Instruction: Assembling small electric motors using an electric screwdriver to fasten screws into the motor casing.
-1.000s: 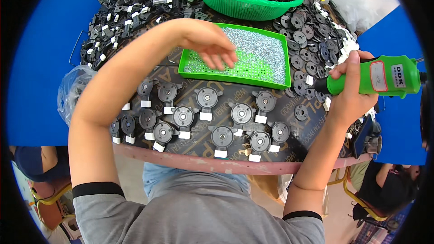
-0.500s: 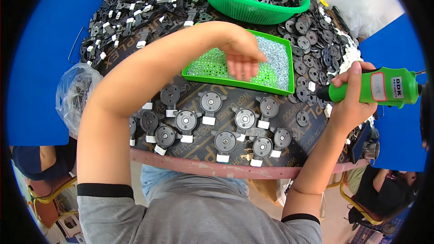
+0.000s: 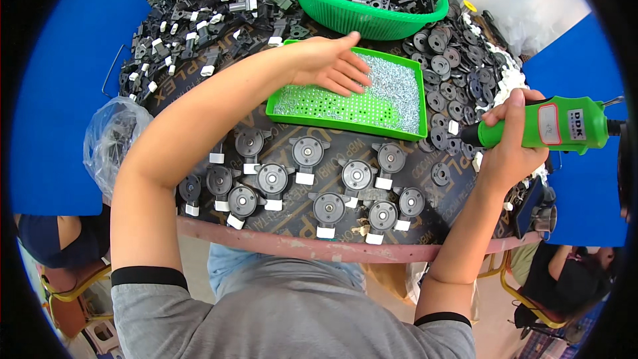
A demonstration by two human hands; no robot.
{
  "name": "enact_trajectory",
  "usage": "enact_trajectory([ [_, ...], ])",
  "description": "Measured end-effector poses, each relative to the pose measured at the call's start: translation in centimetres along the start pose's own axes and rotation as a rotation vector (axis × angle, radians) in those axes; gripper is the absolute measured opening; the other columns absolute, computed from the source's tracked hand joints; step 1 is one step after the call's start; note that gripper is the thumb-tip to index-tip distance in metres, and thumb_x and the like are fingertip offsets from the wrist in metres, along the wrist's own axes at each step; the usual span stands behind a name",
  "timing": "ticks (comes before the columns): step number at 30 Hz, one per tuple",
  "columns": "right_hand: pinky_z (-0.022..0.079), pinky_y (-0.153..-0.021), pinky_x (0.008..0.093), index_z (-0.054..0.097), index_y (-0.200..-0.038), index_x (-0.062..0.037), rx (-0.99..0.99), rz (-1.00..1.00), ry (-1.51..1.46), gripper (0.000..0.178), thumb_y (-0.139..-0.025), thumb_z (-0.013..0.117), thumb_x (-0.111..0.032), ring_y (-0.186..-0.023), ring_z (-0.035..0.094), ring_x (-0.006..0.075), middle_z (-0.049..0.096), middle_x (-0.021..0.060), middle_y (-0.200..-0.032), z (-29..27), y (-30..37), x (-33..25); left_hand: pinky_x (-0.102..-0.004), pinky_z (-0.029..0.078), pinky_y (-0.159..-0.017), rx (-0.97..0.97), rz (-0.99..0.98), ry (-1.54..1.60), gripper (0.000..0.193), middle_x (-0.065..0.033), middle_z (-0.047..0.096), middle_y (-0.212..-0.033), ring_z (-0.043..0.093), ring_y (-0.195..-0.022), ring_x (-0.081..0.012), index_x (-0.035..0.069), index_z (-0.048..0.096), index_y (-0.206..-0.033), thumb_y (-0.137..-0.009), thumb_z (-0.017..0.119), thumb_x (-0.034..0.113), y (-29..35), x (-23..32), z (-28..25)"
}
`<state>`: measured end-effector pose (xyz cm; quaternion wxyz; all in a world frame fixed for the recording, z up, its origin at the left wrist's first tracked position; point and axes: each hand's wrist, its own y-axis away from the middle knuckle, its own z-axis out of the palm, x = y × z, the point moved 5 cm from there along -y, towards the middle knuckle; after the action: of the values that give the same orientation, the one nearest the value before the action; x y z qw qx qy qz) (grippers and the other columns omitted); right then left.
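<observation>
My left hand (image 3: 334,66) hovers over a green perforated tray (image 3: 345,127), its fingers stretched out and the thumb spread. Small silvery screws (image 3: 399,86) are heaped mostly at the tray's right end. At the right, my right hand (image 3: 515,139) is wrapped round a green and black electric screwdriver (image 3: 548,125), its black nose aimed left. Nearer to me lie several round black assemblies (image 3: 309,151) with white tabs, spread over the dark board between my arms.
A green basket (image 3: 365,23) full of black parts stands behind the tray. Loose black parts with white ends (image 3: 193,33) cover the far left; black discs (image 3: 438,64) pile up at right. A clear plastic bag (image 3: 116,136) sits by my left elbow. Other people sit at both sides.
My left hand has drawn back left and away from me above the tray, its fingers now spread with the thumb up. My right hand keeps hold of the screwdriver, almost unmoved.
</observation>
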<state>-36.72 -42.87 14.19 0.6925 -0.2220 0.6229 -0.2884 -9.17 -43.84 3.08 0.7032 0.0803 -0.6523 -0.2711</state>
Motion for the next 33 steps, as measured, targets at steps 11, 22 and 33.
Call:
enact_trajectory([
  [11, 0.046, -0.056, 0.0252, 0.057, -0.110, 0.0017, 0.013, 0.031, 0.028, 0.021, -0.094, 0.066, -0.009, -0.056, 0.054, 0.0126, 0.058, 0.0057, -0.067, -1.1, -0.1, 0.7, -0.0414, 0.036, -0.112, -0.141, 0.409, -1.001, 0.064, -0.0222, 0.054, -0.139, 0.044, -0.135, -0.0382, 0.005, 0.060, -0.130, -0.104, 0.033, 0.056, 4.2, -1.3, 6.4],
  [22, 0.045, -0.058, 0.0248, 0.060, -0.105, 0.0012, 0.006, 0.032, 0.055, 0.020, -0.093, 0.068, -0.013, -0.058, 0.053, 0.0105, 0.056, 0.0039, -0.066, -1.1, -0.4, 1.6, -0.0404, 0.048, -0.095, -0.035, 0.428, -0.938, 0.044, -0.0163, 0.066, -0.119, 0.062, -0.112, -0.0323, 0.001, 0.062, -0.123, -0.099, 0.056, 0.039, 10.9, -1.9, 1.8],
  [33, 0.045, -0.057, 0.0252, 0.059, -0.105, 0.0000, -0.021, 0.027, 0.041, 0.019, -0.093, 0.067, -0.012, -0.057, 0.054, 0.0111, 0.056, 0.0035, -0.067, -0.2, -0.2, 2.1, -0.0402, 0.048, -0.094, 0.049, 0.643, -1.077, 0.041, -0.0178, 0.065, -0.111, 0.060, -0.107, -0.0342, 0.000, 0.066, -0.111, -0.094, 0.065, 0.036, 6.7, -1.8, 5.4],
])
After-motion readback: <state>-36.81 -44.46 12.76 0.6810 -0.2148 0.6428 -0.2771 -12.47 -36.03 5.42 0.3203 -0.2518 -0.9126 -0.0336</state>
